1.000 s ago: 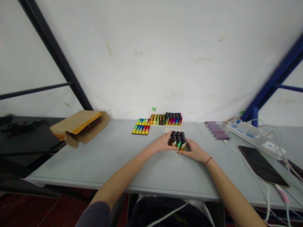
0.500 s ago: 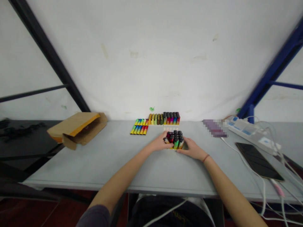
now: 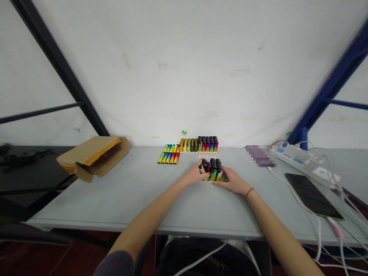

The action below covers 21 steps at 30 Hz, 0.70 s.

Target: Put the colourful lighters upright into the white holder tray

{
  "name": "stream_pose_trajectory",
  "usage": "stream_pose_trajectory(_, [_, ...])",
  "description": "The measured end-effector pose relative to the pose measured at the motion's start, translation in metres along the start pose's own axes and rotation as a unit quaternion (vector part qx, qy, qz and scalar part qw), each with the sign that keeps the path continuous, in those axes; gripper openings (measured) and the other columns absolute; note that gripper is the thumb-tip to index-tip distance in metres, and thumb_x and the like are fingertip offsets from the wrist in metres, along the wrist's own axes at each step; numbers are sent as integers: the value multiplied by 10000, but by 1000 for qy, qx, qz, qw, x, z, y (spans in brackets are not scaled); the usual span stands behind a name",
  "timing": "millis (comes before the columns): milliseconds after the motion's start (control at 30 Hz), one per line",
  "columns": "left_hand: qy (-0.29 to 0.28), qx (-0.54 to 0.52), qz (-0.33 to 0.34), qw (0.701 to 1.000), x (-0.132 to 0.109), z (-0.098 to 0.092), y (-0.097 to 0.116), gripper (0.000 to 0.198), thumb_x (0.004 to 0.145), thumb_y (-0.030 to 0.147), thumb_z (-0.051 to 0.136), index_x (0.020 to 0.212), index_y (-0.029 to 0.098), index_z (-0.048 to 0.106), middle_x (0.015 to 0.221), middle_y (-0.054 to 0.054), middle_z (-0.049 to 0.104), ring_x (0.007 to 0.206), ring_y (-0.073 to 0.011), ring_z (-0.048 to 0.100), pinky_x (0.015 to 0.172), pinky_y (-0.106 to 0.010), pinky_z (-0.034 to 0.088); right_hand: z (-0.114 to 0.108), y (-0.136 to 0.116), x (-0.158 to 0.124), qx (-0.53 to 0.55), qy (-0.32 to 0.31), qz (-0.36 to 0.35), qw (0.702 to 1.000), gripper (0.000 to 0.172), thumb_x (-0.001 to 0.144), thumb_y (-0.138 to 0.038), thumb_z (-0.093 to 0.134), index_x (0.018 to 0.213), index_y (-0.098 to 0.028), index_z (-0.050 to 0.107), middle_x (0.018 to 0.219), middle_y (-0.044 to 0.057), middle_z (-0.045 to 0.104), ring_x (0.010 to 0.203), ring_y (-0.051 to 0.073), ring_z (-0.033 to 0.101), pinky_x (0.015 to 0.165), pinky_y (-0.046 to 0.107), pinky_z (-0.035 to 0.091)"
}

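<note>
Between my hands, several upright lighters point(image 3: 216, 168) with black tops stand in a close block. My left hand point(image 3: 197, 174) grips a few lighters point(image 3: 205, 167) at the block's left side, thumb in front and fingers partly hidden behind. These lean slightly beside the straighter ones. My right hand point(image 3: 234, 181) holds the block's right side, thumb along its low front edge. A pale edge, perhaps of a tray, shows beneath the lighters. Behind them, a filled block of black-topped lighters point(image 3: 208, 144) stands against the wall, beside a block with yellow and brown tops point(image 3: 189, 145).
Two rows of colourful lighters or lighter sleeves point(image 3: 169, 154) lie flat at the left. An opened cardboard box point(image 3: 93, 155) sits on the grey table point(image 3: 138, 199) farther left. To the right are a phone point(image 3: 313, 194), a power strip point(image 3: 304, 161), white cables and a pixelated item point(image 3: 261, 156).
The lighters in my left hand have turned more upright and now sit closer to the rest of the block. My right hand stays in nearly the same place.
</note>
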<state>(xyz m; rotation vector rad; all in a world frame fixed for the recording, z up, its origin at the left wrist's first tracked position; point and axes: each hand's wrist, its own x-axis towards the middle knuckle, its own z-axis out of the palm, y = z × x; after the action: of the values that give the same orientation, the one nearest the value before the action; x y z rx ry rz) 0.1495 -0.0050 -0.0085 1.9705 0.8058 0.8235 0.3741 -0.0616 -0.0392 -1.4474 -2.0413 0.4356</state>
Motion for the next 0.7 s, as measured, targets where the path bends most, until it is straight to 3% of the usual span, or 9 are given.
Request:
stream_pose_trajectory(233, [85, -21, -6, 996, 2, 8, -3, 269, 769, 300, 669, 944, 203, 489, 844, -4, 606, 810, -163, 586, 800, -315, 508, -1, -2, 0, 3, 0, -4, 1000, 729, 746, -556, 736, 1342, -176, 557, 1261, 168, 675, 1128, 360, 629, 999, 533, 475])
stream_pose_trajectory(333, [120, -22, -16, 992, 6, 1, 1, 231, 793, 293, 636, 966, 204, 511, 905, -21, 634, 873, -172, 607, 843, -327, 519, -2, -3, 0, 5, -3, -3, 1000, 719, 753, -555, 731, 1334, -168, 560, 1255, 171, 674, 1126, 360, 625, 995, 530, 475])
stream_pose_trajectory(433, [123, -8, -73, 990, 3, -27, 4, 146, 791, 283, 578, 903, 199, 536, 830, -9, 630, 815, -169, 615, 754, -300, 525, -2, -3, 0, 7, -3, -2, 1000, 742, 750, -555, 734, 1347, -155, 549, 1269, 180, 663, 1139, 360, 618, 1004, 524, 470])
stream_pose_trajectory(533, [89, 84, -154, 980, -8, -73, -1, 126, 785, 321, 542, 807, 197, 550, 725, -1, 614, 734, -183, 620, 658, -293, 509, -2, -3, 0, 6, -10, 2, 1000, 759, 751, -558, 731, 1359, -146, 538, 1256, 180, 667, 1137, 356, 619, 1008, 516, 470])
stream_pose_trajectory(633, [113, 260, -199, 938, -27, -112, -16, 205, 799, 350, 513, 890, 193, 609, 806, -48, 687, 811, -241, 663, 720, -340, 522, -2, -4, 0, 1, -12, 6, 1000, 768, 754, -564, 726, 1367, -144, 532, 1244, 179, 672, 1136, 360, 616, 1010, 519, 468])
stream_pose_trajectory(700, [114, 369, -207, 899, -39, -123, -26, 328, 807, 375, 512, 1014, 145, 621, 872, -127, 719, 828, -301, 691, 732, -387, 524, -2, -3, 0, 0, -9, 6, 1000, 768, 753, -566, 726, 1369, -151, 531, 1251, 178, 670, 1138, 363, 614, 1010, 523, 466])
